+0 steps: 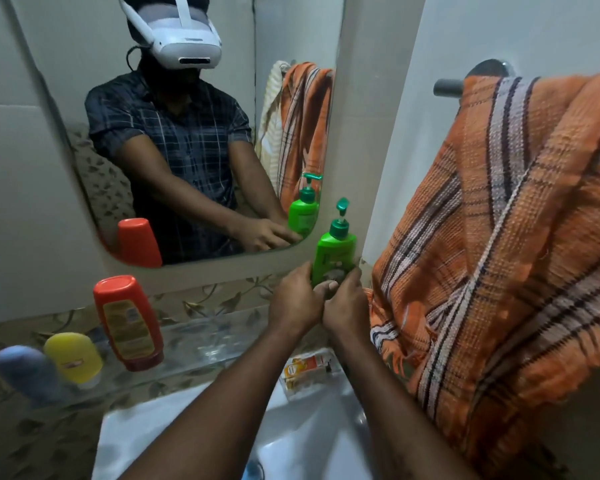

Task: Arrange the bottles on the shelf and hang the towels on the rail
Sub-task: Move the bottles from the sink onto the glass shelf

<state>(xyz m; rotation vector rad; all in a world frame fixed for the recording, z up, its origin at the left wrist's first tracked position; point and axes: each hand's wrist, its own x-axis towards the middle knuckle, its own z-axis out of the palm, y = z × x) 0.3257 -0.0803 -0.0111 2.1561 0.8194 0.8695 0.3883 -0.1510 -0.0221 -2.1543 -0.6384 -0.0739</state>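
Note:
A green pump bottle (334, 249) stands upright at the right end of the glass shelf (201, 336), close to the wall corner. My left hand (297, 299) and my right hand (347, 303) both grip its lower body. Further left on the shelf stand a red bottle (127, 322), a yellow bottle (72, 356) and a blue bottle (26, 370), all cap down. An orange striped towel (499, 244) hangs over the metal rail (449, 87) on the right wall. The mirror shows a cream towel beside the orange one.
A mirror (174, 133) above the shelf reflects the person and the bottles. A white sink (291, 427) lies below my forearms. A small orange and white packet (307, 368) rests on the sink's back edge. The hanging towel brushes close to my right hand.

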